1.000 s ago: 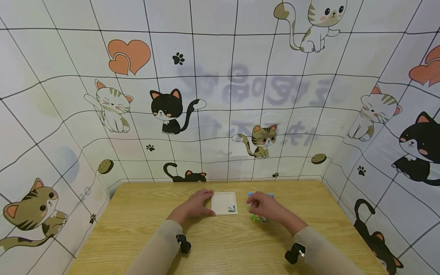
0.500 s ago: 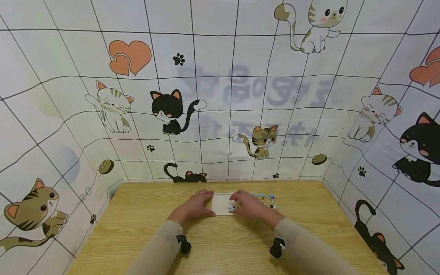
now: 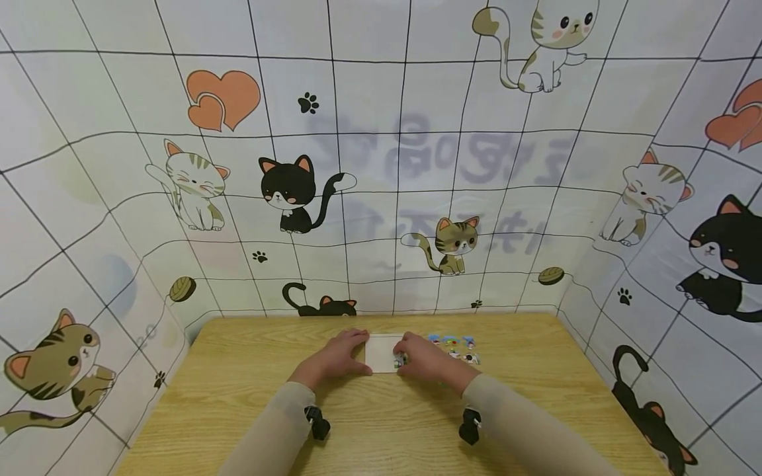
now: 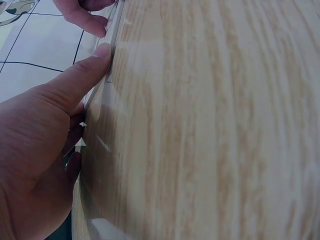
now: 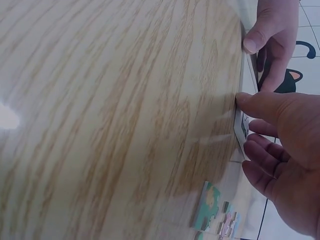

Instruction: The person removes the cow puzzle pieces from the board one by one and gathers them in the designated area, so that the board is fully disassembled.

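Note:
A pale wooden puzzle tray [image 3: 381,354] lies on the table. My left hand [image 3: 339,354] holds its left side, with fingers at the far corner and thumb at the near corner. My right hand [image 3: 425,357] is over the tray's right side, its thumb [image 5: 257,102] at the near edge and its fingers bent toward the thumb. A printed puzzle piece [image 3: 400,360] shows at its fingertips, mostly covered by the hand. Right of the tray lie several loose puzzle pieces [image 3: 451,342], some partly hidden behind the right hand.
The wooden table [image 3: 381,423] ends at a back wall [image 3: 369,277] hung with cat-print cloth, which also covers both sides. Black wrist cameras are strapped on both sleeves, the left camera [image 3: 317,423] and the right camera [image 3: 470,426].
My right hand has moved left from the loose pieces to the tray's right side, uncovering several pieces. The left hand has kept its place on the tray.

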{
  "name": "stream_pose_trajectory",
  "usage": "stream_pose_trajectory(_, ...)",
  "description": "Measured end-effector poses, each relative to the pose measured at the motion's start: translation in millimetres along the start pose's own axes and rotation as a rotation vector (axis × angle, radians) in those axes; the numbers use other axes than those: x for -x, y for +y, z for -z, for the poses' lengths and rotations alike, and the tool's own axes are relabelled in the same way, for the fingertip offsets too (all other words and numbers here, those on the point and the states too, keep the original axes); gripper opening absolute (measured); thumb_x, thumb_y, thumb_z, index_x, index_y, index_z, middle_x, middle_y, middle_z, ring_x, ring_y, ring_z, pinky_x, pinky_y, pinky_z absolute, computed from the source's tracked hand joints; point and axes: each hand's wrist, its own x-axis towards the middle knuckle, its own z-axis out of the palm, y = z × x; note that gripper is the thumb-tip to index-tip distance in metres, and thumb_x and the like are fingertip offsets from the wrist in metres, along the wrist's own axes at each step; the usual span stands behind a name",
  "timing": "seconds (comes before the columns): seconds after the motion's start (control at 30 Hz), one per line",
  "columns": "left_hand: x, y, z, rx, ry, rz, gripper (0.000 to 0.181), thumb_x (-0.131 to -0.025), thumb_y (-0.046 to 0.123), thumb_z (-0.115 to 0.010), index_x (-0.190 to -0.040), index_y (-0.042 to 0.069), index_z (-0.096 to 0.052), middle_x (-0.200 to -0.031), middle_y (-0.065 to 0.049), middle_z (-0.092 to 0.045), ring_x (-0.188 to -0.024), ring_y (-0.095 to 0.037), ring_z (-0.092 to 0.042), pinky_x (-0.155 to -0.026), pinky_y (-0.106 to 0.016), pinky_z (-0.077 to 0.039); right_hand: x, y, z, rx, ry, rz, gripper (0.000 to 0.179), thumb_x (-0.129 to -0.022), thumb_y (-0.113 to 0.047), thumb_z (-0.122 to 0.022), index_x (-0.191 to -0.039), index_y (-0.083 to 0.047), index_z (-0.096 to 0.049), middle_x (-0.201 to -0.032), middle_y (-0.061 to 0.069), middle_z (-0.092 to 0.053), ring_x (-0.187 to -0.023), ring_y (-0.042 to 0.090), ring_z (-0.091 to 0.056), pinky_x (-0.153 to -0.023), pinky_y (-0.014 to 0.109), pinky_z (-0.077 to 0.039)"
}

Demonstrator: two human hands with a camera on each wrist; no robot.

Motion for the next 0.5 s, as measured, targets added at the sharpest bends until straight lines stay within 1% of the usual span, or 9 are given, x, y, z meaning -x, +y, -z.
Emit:
stream_pose_trajectory(0.1, 0.5, 1.5, 0.3, -0.004, 0.001, 0.008, 0.092, -0.094, 0.047, -0.089, -0.166, 0.005, -0.050, -0.175, -0.017, -0.040, -0.164, -0.044, -0.028, -0.129, -0.068, -0.026, 0.0, -0.1, -0.5, -0.006, 0.000, 0.004, 0.040, -0.101, -0.017, -0.085, -0.136, -0.002, -0.074, -0.121, 0.007, -0.063, -0.093, 0.014, -0.059, -0.085, 0.041, -0.056)
stream_pose_trajectory(0.17, -0.7, -1.2, -1.8, -0.013, 0.011, 0.003, 0.093, -0.093, 0.049, -0.089, -0.165, 0.005, -0.051, -0.174, -0.017, -0.042, -0.163, -0.044, -0.030, -0.129, -0.068, -0.027, 0.2, -0.4, -0.3, -0.006, -0.001, 0.007, 0.039, -0.101, -0.017, -0.084, -0.136, -0.002, -0.075, -0.121, 0.007, -0.064, -0.095, 0.015, -0.061, -0.086, 0.042, -0.057)
stream_pose_trajectory(0.27, 0.0, -0.7, -2.3, -0.023, 0.013, 0.006, 0.093, -0.093, 0.050, -0.089, -0.166, 0.005, -0.050, -0.174, -0.017, -0.042, -0.163, -0.044, -0.030, -0.129, -0.069, -0.027, 0.6, -1.4, 1.0, -0.027, -0.001, 0.009, 0.039, -0.100, -0.015, -0.085, -0.135, -0.001, -0.075, -0.121, 0.008, -0.064, -0.096, 0.017, -0.062, -0.088, 0.044, -0.058)
stream_pose_trajectory(0.33, 0.3, 0.1, -1.8, -0.024, 0.012, 0.005, 0.092, -0.094, 0.050, -0.088, -0.165, 0.005, -0.050, -0.173, -0.017, -0.042, -0.163, -0.045, -0.030, -0.128, -0.069, -0.027, 0.7, -2.0, 1.4, -0.036, -0.003, 0.002, 0.039, -0.100, -0.014, -0.085, -0.135, -0.001, -0.075, -0.121, 0.008, -0.064, -0.097, 0.017, -0.061, -0.089, 0.044, -0.058)
stream_pose_trajectory(0.4, 2.3, 4.7, 1.3, -0.016, 0.002, 0.011, 0.092, -0.094, 0.047, -0.089, -0.165, 0.004, -0.050, -0.174, -0.018, -0.041, -0.163, -0.045, -0.030, -0.129, -0.069, -0.026, 0.4, -2.3, 1.8, -0.046, -0.001, -0.004, 0.040, -0.099, -0.013, -0.085, -0.135, 0.000, -0.075, -0.120, 0.008, -0.064, -0.096, 0.017, -0.060, -0.088, 0.044, -0.057)
stream_pose_trajectory(0.5, 2.6, 5.1, 1.6, -0.014, -0.001, 0.007, 0.092, -0.094, 0.046, -0.089, -0.165, 0.004, -0.050, -0.174, -0.018, -0.041, -0.163, -0.045, -0.030, -0.129, -0.069, -0.026, 0.2, -2.8, 1.7, -0.048, -0.005, -0.016, 0.040, -0.099, -0.013, -0.085, -0.135, 0.001, -0.075, -0.120, 0.007, -0.064, -0.095, 0.016, -0.059, -0.088, 0.044, -0.057)
